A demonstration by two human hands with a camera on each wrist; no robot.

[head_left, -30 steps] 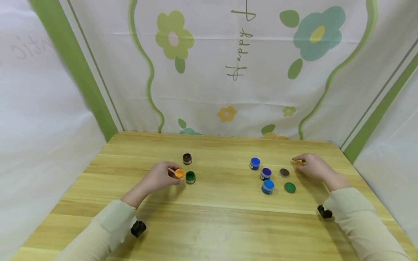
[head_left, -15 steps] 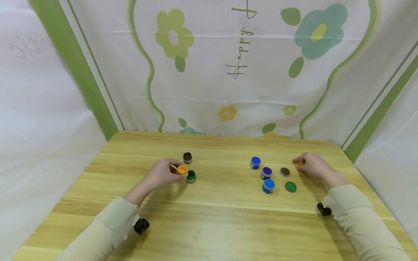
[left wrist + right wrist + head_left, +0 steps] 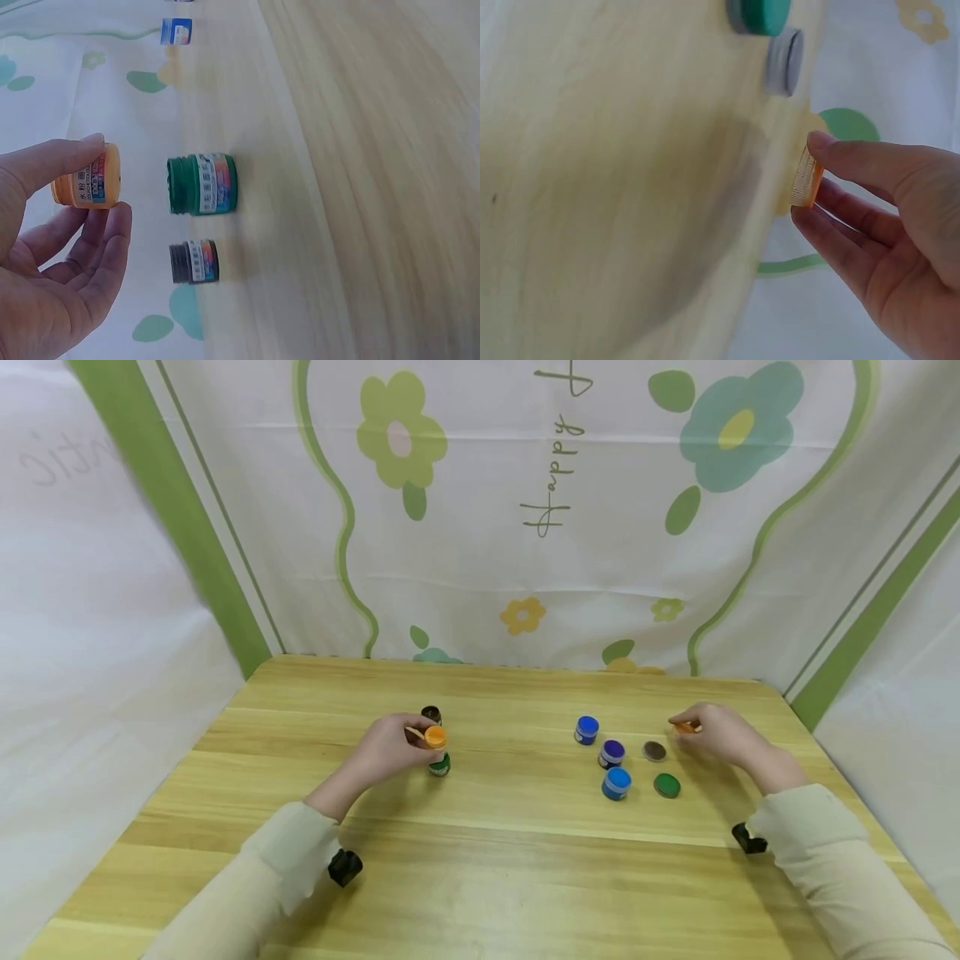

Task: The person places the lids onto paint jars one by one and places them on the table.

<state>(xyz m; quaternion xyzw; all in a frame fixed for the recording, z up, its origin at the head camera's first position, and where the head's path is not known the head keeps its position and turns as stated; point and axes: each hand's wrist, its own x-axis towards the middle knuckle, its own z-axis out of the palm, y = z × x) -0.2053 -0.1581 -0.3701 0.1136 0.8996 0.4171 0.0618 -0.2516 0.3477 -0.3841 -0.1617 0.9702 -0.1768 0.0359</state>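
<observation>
Left hand (image 3: pixel 384 746) pinching 1 orange jar (image 3: pixel 91 181), right hand (image 3: pixel 716 732) 1 orange lid (image 3: pixel 806 180)

The head view is bright, with soft shadows beside the left sleeve (image 3: pixel 262 877) and right sleeve (image 3: pixel 840 868). A pale shine lies on the table (image 3: pixel 495 893), far from its back edge. The right wrist view is dimmer: the orange lid (image 3: pixel 807 180) looks clearer than the fuzzy green lid (image 3: pixel 769 15).
</observation>
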